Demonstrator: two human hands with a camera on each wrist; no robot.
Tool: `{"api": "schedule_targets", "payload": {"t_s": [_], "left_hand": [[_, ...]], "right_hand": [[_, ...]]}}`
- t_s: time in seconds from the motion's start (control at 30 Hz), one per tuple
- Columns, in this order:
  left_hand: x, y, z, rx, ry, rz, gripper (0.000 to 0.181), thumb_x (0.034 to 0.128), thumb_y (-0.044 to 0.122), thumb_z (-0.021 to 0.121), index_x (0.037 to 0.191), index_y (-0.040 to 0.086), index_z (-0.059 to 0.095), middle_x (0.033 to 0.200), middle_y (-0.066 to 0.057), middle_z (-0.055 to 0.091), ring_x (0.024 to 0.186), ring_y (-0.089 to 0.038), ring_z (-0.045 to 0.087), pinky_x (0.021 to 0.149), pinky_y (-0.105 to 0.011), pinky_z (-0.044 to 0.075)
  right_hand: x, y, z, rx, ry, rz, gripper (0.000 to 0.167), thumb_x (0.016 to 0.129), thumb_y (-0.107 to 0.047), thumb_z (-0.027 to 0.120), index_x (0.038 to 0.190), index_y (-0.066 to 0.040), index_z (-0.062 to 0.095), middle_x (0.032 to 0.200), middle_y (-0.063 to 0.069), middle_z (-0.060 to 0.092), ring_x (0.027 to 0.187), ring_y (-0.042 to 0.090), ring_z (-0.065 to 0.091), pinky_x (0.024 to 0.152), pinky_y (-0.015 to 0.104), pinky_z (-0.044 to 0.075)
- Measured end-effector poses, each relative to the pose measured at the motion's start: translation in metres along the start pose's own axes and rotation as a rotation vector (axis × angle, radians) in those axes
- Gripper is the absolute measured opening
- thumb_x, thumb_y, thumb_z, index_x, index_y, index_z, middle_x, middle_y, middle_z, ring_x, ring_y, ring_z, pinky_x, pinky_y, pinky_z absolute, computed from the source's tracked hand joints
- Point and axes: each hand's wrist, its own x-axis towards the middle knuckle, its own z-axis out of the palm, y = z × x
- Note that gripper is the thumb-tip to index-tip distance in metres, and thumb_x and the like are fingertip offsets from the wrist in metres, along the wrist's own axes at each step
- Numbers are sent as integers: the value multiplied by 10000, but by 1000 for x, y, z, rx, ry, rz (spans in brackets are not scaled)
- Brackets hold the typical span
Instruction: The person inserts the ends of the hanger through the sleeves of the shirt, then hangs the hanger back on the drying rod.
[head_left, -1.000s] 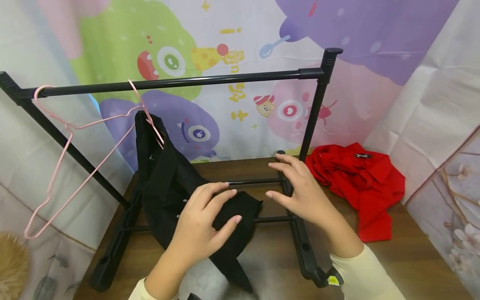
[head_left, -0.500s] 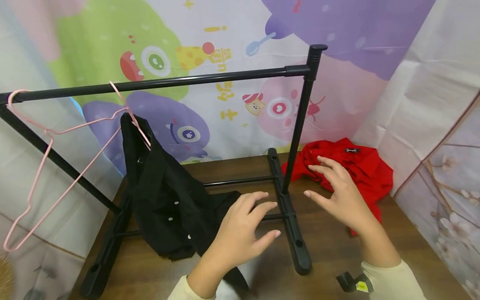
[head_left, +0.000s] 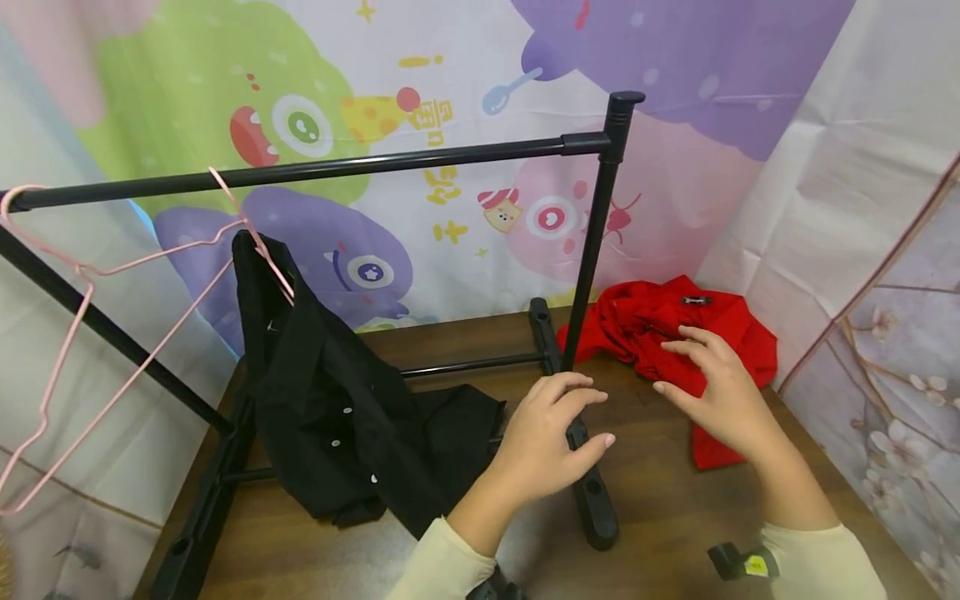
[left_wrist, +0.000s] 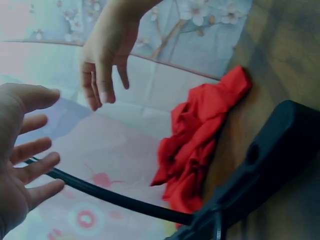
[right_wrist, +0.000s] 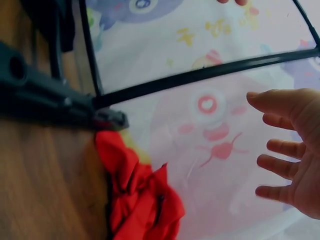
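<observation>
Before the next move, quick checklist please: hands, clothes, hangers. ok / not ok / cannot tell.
1. Left hand free: ok, holds nothing.
2. Right hand free: ok, holds nothing.
3. Red garment spread out: not ok, bunched on the table.
4. Red garment's fastenings undone: cannot tell, lost in the folds.
5. Spare hanger ready: ok, bare and hooked on the rack bar.
6. Black garment on a hanger: ok.

Two garments (head_left: 322, 392), two hangers (head_left: 84, 270)
</observation>
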Motion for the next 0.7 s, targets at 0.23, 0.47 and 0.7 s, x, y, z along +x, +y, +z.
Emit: {"api": "schedule_targets", "payload": {"t_s": [0.23,0.47,0.7], "left_hand": [[12,-14,30,-4,104,61,236,819,186,747,1034,100,703,1078,0,634,966,-139,574,813,-208,470],[27,-22,53,116,-66,-25,337,826,267,737,1141,163,678,1184,11,597,1068,-148,558,895,-260,473],[36,-32,90,129,-190,-181,418,834,310,732,1228,194,652,1280,0,563,1144,-165,529,914,-295,475]], "right_hand": [[-7,28,8,-17,68,63,310,803,-63,775,1083,-7,655,1284,204,527,1184,415,466,850,606,414],[-4,74,18,-59,75,175,390,792,-34,761,1138,63,608,1281,312,468,1187,505,400,906,651,355],[7,119,39,-120,-14,381,743,780,-142,784,1393,37,403,1402,408,246,1217,640,275,861,745,332]]}}
